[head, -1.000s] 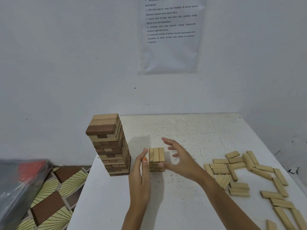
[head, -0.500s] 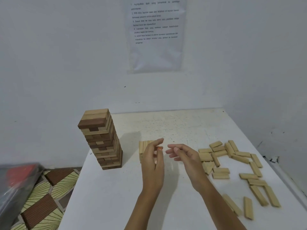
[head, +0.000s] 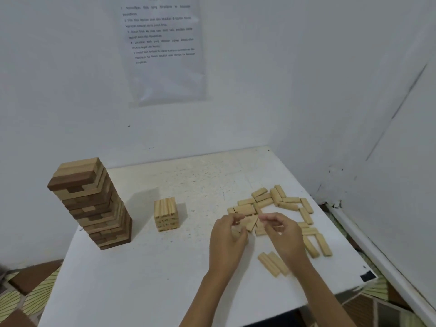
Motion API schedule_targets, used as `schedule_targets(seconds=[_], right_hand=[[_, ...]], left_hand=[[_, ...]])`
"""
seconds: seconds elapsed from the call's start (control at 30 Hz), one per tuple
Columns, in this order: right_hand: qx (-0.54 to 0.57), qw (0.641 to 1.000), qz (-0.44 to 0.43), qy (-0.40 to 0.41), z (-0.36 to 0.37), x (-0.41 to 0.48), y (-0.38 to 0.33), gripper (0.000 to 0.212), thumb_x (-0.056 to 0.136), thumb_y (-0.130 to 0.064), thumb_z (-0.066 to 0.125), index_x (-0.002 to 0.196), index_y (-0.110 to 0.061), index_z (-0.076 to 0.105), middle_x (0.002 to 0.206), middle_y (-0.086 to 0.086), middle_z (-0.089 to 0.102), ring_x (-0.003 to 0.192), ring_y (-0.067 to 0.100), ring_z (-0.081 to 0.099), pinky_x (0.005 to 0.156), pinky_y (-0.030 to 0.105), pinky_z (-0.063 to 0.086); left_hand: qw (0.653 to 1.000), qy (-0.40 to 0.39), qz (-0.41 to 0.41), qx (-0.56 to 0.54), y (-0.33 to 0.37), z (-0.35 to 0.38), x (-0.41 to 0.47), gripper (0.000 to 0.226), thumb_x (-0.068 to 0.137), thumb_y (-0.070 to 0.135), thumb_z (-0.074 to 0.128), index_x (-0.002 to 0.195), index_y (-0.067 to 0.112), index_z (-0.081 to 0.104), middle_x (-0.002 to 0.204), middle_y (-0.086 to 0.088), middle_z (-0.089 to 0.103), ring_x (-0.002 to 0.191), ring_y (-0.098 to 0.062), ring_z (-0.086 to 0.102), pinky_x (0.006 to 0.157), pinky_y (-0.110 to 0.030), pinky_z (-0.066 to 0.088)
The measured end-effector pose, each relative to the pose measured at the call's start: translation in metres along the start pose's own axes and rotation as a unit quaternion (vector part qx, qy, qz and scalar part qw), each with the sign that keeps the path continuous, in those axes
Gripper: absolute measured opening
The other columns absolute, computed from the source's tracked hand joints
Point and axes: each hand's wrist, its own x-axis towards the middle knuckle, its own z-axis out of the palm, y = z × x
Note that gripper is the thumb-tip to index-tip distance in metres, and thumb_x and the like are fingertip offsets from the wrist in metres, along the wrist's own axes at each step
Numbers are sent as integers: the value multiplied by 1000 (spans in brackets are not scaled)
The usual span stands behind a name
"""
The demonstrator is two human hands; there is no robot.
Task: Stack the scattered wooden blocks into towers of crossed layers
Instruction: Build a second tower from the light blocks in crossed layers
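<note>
Above blocks hangs a wall sheet — numbered print (unreadable).

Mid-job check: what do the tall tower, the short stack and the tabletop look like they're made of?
Tall tower: wood, pale and dark brown blocks, matte, faint grain. Short stack: pale, raw-looking wood; grain lines along its top blocks. Tabletop: white, smooth, probably painted or laminated board; speckled wear near the back, core not visible.
</note>
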Motion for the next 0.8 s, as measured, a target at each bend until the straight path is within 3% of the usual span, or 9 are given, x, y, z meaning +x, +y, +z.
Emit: schedule_targets(seconds=[0.1, 0.23, 0.33, 0.43, 0.53, 0.67, 0.8], right_hand=[[-125, 991, -52, -24, -13, 5, 16, 27, 86, 2, 64, 101, -19, 71, 101, -10, 67, 97, -4, 56, 82, 5, 40], [-230, 966, -79, -90, -17, 14, 29, 32, 85, -3, 68, 114, -17, 65, 112, -2, 63, 109, 15, 53, 97, 27, 42], [-263, 956, -56, -113, -13, 16, 28, 33, 89, -8, 66, 119, -18, 60, 114, -1, 60, 111, 15, 51, 97, 31, 44], [-280, 952, -37, -118, -12, 16, 27, 35, 90, -6, 62, 122, -20, 55, 110, -3, 55, 109, 15, 45, 90, 26, 41], [-287, 949, -33, -125, -14, 16, 26, 38, 90, -7, 63, 123, -23, 54, 106, -5, 47, 104, 11, 40, 84, 19, 34], [-245, 959, -2, -142, -16, 14, 31, 45, 88, -4, 66, 129, -17, 55, 110, -4, 42, 107, 9, 47, 91, 12, 37], [-243, 959, -6, -150, -20, 14, 34, 30, 90, -4, 64, 116, -17, 59, 103, -6, 41, 88, 0, 50, 76, 2, 38]], left_hand=[[997, 8, -25, 72, -5, 10, -1, 33, 84, 29, 71, 115, 23, 62, 115, 11, 57, 110, -7, 47, 92, -20, 38], [987, -11, -65, 149, -11, 19, -4, 46, 83, 37, 71, 124, 22, 55, 122, 8, 52, 115, -14, 44, 93, -21, 33], [983, -23, -55, 176, -13, 20, -5, 41, 86, 32, 68, 124, 22, 54, 124, 8, 54, 116, -15, 44, 91, -20, 31], [992, -20, -43, 117, -15, 20, -5, 44, 81, 22, 75, 121, 21, 56, 120, 8, 51, 109, -9, 46, 84, -11, 31], [999, -10, -39, 36, -14, 19, -7, 51, 75, 6, 77, 117, 25, 56, 116, 7, 45, 95, 6, 50, 76, -2, 38], [998, 10, -45, -42, -14, 26, -10, 60, 74, -12, 71, 115, 29, 55, 109, 4, 43, 97, 11, 50, 80, -8, 46], [995, 18, -58, -77, -12, 34, -8, 51, 84, -10, 61, 119, 26, 57, 99, -1, 57, 98, 4, 52, 87, -14, 46]])
